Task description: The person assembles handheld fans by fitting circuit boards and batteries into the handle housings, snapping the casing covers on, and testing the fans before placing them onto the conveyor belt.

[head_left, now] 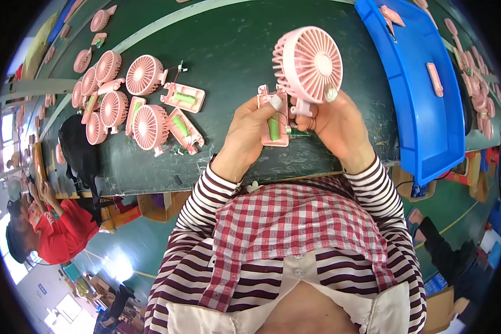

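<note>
Judging the fan's stage: part-way, by the look of it; head and handle were in hand together, but the handle's inside lay bare.
Done on the head: the round pink plastic fan head (320, 61) had its spoked cage in place, with a short pink neck below.
Done in the handle: a green cylindrical battery (274, 129) sat lengthwise in the narrow, open pink plastic handle shell (283, 123).
Left to do: no cover closed that shell, and a small green circuit board (298, 133) showed outside it, beside its right edge; seating and covering seemed undone.
Look of the fan: pale pink, fine radial slots around a plain disc hub; thin dark wires showed near the neck, partly hidden by fingers.
Place of the fan: over the near part of the dark green worktop (228, 55), before the wearer's red-and-white checked apron (300, 222).
Left grip: the left hand (247, 125) was clamped on the shell, thumb across its upper part.
Right grip: the right hand (342, 125) was clamped on the fan head's underside by the neck.
Neighbouring fans: to the left lay more pink fan heads (143, 74) and open pink shells (199, 100), green batteries exposed.
Blue tray: on the right, a long blue plastic tray (417, 111) held slim pink plastic pieces (435, 79).
</note>
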A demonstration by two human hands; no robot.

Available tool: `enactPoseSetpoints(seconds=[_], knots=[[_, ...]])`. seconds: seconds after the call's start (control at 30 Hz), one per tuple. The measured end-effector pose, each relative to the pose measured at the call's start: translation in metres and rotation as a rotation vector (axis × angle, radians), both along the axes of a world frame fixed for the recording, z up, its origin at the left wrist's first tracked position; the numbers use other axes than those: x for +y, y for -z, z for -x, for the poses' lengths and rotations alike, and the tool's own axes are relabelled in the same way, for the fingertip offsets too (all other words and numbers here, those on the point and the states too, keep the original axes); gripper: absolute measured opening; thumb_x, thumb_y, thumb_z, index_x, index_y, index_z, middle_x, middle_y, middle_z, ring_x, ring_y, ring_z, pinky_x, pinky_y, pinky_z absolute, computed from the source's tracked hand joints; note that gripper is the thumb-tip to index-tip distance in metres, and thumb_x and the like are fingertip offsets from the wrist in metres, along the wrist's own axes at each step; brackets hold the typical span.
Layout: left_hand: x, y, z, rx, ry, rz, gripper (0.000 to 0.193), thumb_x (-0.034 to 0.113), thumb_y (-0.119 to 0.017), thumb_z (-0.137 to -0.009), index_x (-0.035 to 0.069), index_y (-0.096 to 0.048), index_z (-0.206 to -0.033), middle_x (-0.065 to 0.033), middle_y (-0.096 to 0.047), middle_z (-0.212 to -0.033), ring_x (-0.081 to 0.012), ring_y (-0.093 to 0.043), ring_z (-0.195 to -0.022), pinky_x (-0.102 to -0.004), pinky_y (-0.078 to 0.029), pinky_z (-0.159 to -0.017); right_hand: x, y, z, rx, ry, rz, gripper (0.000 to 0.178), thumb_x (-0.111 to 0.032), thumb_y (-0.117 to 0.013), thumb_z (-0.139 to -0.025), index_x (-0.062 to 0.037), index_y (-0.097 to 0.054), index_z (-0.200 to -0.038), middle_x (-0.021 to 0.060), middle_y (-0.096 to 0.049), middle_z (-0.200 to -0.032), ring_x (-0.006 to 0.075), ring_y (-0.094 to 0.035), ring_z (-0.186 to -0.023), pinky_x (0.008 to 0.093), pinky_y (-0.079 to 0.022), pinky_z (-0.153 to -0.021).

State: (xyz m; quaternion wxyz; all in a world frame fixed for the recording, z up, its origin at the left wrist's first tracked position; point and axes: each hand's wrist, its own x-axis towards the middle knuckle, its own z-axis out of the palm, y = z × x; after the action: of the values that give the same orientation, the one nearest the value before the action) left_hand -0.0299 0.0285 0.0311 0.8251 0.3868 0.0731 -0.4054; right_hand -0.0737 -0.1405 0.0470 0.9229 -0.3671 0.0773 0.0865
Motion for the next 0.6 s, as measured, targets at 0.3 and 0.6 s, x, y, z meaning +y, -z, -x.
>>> enactPoseSetpoints(seconds=[0.3,0.6], knots=[[-0.009,-0.010,0.007,-0.327,0.015,-0.224,0.021,0.001,-0.055,-0.080,-0.001,-0.055,-0.101,-0.0093,-0.063,-0.085,-0.0120,-0.060,-0.070,-0.0234,-0.049,-0.060,0.014,0.009,-0.013,0.053,0.137,0.226,0.033,-0.015,-0.063,-0.080,-0.0013,-0.053,-0.109,0.0039,-0.061,-0.094,0.0101,-0.057,-0.080,0.0233,-0.044,-0.071],[-0.010,-0.008,0.008,-0.554,-0.089,-0.370,0.013,0.008,-0.058,-0.084,-0.002,-0.055,-0.092,-0.0013,-0.056,-0.063,-0.0058,-0.049,-0.049,-0.0209,-0.039,-0.043,0.014,0.016,-0.020,-0.018,0.116,0.237,0.034,-0.017,-0.061,-0.083,-0.0005,-0.052,-0.111,0.0058,-0.061,-0.097,0.0111,-0.056,-0.084,0.0254,-0.044,-0.076]])
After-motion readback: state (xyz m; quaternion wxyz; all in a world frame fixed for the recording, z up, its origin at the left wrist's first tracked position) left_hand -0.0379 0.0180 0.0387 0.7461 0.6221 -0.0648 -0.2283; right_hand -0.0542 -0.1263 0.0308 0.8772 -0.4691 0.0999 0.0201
